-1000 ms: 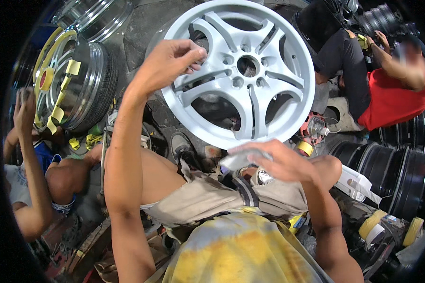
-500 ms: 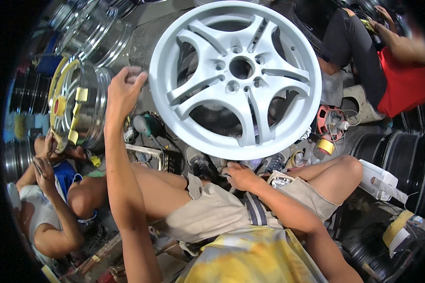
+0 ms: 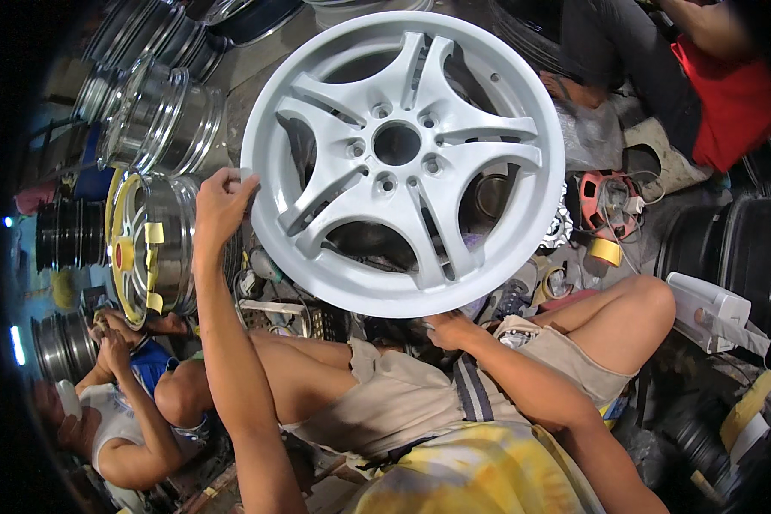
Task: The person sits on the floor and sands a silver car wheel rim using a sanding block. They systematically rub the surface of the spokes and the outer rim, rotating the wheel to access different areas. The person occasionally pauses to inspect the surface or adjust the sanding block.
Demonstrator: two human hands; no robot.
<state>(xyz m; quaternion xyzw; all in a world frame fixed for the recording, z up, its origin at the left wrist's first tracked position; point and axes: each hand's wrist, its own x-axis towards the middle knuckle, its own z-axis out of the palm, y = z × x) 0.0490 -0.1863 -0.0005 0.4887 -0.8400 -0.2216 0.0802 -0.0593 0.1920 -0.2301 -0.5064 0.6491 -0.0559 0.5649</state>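
A large pale grey-white car wheel rim (image 3: 403, 306) with paired spokes lies face up in front of me, above my feet. My left hand (image 3: 223, 214) is at its left edge, thumb and bent fingers closed against the outer lip. My right hand (image 3: 451, 331) is just below the near edge, in front of my lap. Its fingers curl partly out of sight under the lip, and whatever they hold is hidden. Through the spoke openings, dark clutter shows beneath the rim.
At left stands a chrome wheel (image 3: 130, 257) with yellow tape, beside a seated person in a white top (image 3: 133, 437). Another person in dark trousers sits at upper right. A red round device with a cord (image 3: 604, 206) lies right; stacked dark rims (image 3: 754, 248) stand farther right.
The whole view has tilted, and the rim appears lower and farther left. My left fingers now meet its lip, where a small gap showed. My right fingers have become more hidden under its near edge.
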